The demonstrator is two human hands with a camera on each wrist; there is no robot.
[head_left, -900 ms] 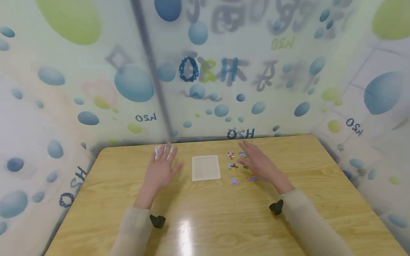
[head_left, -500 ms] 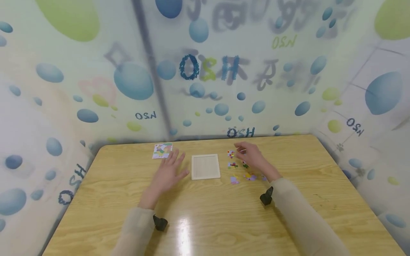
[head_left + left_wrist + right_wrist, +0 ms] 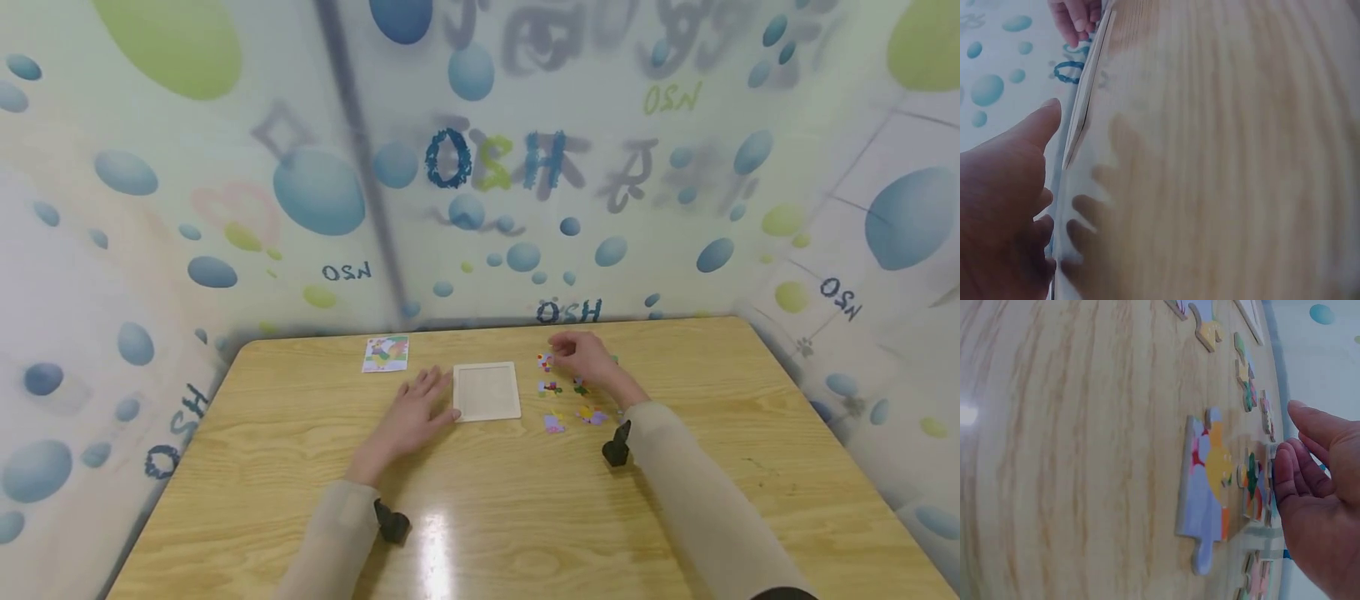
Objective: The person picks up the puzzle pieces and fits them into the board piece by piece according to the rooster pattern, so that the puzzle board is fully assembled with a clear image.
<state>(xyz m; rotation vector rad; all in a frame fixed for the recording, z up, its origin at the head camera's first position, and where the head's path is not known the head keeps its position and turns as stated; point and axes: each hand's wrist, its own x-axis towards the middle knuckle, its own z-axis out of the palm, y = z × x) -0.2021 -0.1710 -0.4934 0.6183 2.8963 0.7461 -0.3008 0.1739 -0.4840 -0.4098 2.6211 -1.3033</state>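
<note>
Jigsaw pieces [image 3: 1204, 487], multicoloured, lie unassembled beside a pale square wooden tray [image 3: 486, 393], left hand [image 3: 409, 422] spread, right hand [image 3: 587, 357] curled, grip unclear.

Puzzle pieces [image 3: 1200, 494] — lilac, yellow, red and green; tray [image 3: 487, 392] pale cream; table [image 3: 517, 517] tan, wood-grained — sleeves [image 3: 693, 479] beige.

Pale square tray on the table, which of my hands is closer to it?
Left. Your left hand is close beside the tray, at its left edge; your right hand is off past its right side, by the puzzle pieces.
</note>
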